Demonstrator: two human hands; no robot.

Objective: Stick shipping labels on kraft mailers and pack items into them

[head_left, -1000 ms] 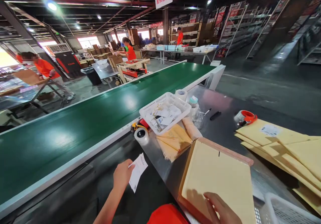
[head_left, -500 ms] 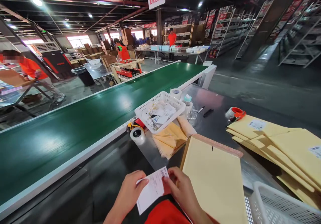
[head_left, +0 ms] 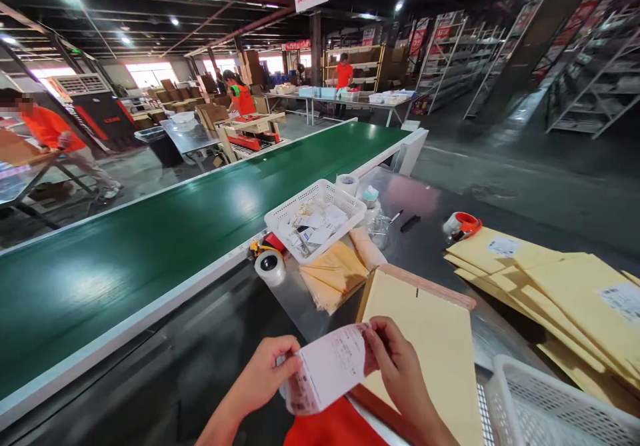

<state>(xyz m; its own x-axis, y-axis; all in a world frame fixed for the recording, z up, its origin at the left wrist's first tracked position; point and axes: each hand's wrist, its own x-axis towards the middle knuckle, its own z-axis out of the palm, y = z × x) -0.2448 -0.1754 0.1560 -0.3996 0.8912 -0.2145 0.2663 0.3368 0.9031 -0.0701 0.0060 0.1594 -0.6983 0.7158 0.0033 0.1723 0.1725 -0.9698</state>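
Observation:
A white printed label sheet (head_left: pixel 333 365) is stretched between my two hands, its surface bowed. My left hand (head_left: pixel 273 373) pinches its left end with thumb and fingers. The right end is gripped by my right hand (head_left: pixel 393 353), whose fingers are closed on the sheet's edge. Just beyond and right of my right hand lies a stack of yellow padded envelopes (head_left: pixel 425 339) in a carton. Small tan envelopes (head_left: pixel 335 273) rest on the table ahead of my hands.
A white basket (head_left: pixel 315 186) of small papers stands by the green conveyor belt (head_left: pixel 210 213). Near it are a tape roll (head_left: pixel 270 267) and a marker (head_left: pixel 410 224). At right are a tape dispenser (head_left: pixel 465 225), labelled envelopes (head_left: pixel 550 279) and another white basket (head_left: pixel 565 393). Co-workers stand farther off.
My right hand has moved right and slightly up, drawing the sheet out longer between my hands. The view has shifted slightly.

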